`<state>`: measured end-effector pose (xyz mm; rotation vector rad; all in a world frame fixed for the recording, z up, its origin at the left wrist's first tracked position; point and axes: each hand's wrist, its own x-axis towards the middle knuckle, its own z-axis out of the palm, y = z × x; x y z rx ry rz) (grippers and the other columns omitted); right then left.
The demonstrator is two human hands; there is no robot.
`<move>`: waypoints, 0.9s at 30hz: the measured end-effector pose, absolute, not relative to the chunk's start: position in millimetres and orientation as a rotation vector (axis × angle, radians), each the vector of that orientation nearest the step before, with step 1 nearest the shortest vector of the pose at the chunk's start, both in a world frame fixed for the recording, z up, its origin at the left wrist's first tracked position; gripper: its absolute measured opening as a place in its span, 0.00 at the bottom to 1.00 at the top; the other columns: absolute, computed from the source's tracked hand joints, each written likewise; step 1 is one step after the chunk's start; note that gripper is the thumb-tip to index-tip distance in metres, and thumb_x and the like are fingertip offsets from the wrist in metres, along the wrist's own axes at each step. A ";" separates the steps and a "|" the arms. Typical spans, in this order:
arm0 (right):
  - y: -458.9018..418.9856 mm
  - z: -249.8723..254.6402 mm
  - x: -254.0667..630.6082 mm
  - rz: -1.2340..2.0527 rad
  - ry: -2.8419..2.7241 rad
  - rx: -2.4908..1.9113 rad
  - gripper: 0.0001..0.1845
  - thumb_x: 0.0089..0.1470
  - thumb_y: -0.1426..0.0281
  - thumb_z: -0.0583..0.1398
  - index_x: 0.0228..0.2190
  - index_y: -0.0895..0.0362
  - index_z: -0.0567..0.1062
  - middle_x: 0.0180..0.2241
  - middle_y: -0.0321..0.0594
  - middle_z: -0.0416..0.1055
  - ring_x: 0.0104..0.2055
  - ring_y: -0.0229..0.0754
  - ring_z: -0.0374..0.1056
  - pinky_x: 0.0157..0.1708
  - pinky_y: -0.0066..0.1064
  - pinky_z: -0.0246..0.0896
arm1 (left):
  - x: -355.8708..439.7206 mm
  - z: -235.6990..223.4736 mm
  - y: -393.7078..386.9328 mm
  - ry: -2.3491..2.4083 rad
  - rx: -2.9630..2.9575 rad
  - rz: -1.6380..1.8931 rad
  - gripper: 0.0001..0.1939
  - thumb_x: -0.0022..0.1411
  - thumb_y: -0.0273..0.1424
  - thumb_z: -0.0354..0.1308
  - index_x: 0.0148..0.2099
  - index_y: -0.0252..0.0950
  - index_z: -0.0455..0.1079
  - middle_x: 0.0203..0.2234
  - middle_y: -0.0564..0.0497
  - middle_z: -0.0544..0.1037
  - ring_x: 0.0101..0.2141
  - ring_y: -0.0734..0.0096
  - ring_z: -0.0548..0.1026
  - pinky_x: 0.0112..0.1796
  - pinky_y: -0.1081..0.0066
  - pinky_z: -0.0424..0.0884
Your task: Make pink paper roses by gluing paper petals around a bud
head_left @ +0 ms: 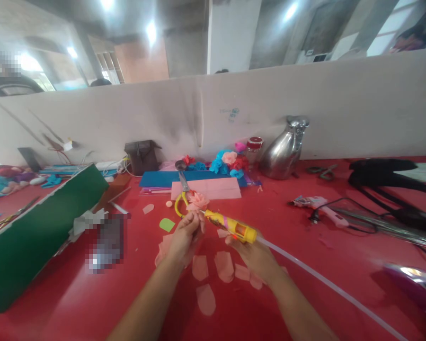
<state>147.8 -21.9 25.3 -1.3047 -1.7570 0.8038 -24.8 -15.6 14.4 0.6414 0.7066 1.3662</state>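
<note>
My left hand (187, 237) is closed on a pink paper flower (198, 201), pinching it from below. Fingers of my right hand (253, 253) wrap round a yellow glue gun (230, 226), whose nozzle points left at the flower's base. A long clear glue stick (323, 282) trails out of the gun's back end to the lower right. Cut pink paper petals (206, 299) lie in small stacks under and between my hands. Just behind the flower rest scissors with yellow handles (180, 204). To the left sits a green petal-shaped piece (166, 224).
Folded pink paper (216, 188) and a blue sheet (159, 179) lie ahead, with finished paper flowers (229, 161) behind. A steel jug (284, 149) stands by the partition. A green board (46, 237) rises at left; a pink glue gun (326, 210) with a cord lies right.
</note>
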 end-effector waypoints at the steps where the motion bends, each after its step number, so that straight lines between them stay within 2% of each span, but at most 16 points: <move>1: -21.5 25.8 147.9 0.827 -1.745 -1.308 0.18 0.47 0.52 0.58 0.28 0.54 0.74 0.26 0.38 0.74 0.28 0.44 0.71 0.27 0.30 0.68 | -25.0 14.6 -15.5 0.712 0.634 1.361 0.11 0.54 0.33 0.61 0.28 0.34 0.62 0.18 0.57 0.64 0.16 0.85 0.52 0.19 0.80 0.50; 5: -20.2 29.0 148.8 0.926 -1.717 -1.304 0.21 0.46 0.49 0.58 0.30 0.54 0.75 0.27 0.39 0.75 0.30 0.45 0.71 0.29 0.31 0.67 | -26.1 13.9 -15.0 0.725 0.625 1.341 0.11 0.53 0.34 0.61 0.31 0.34 0.62 0.18 0.58 0.64 0.15 0.86 0.50 0.18 0.80 0.49; 12: -19.5 25.5 149.7 0.923 -1.714 -1.303 0.22 0.46 0.49 0.58 0.32 0.54 0.76 0.28 0.39 0.75 0.31 0.46 0.72 0.29 0.30 0.67 | -27.6 13.8 -14.3 0.707 0.658 1.343 0.12 0.54 0.35 0.60 0.29 0.34 0.60 0.17 0.58 0.64 0.14 0.85 0.49 0.17 0.78 0.45; 16: -18.2 17.2 150.8 0.910 -1.726 -1.294 0.21 0.47 0.50 0.58 0.31 0.55 0.75 0.29 0.40 0.75 0.31 0.44 0.71 0.29 0.30 0.67 | -27.3 14.1 -14.8 0.711 0.630 1.341 0.11 0.53 0.33 0.61 0.30 0.34 0.61 0.17 0.58 0.64 0.14 0.86 0.50 0.18 0.79 0.48; 20: -18.2 18.7 150.4 0.894 -1.733 -1.309 0.20 0.47 0.51 0.58 0.29 0.55 0.75 0.27 0.39 0.75 0.29 0.44 0.71 0.27 0.29 0.66 | -27.7 12.8 -14.6 0.692 0.646 1.316 0.11 0.55 0.34 0.59 0.30 0.35 0.61 0.17 0.58 0.65 0.14 0.86 0.50 0.18 0.78 0.46; 27: -19.5 30.0 148.1 0.926 -1.690 -1.313 0.19 0.47 0.51 0.58 0.30 0.53 0.75 0.28 0.39 0.76 0.31 0.46 0.72 0.28 0.31 0.66 | -28.8 11.7 -13.7 0.686 0.635 1.307 0.12 0.54 0.34 0.60 0.31 0.35 0.59 0.17 0.58 0.65 0.13 0.86 0.50 0.18 0.78 0.46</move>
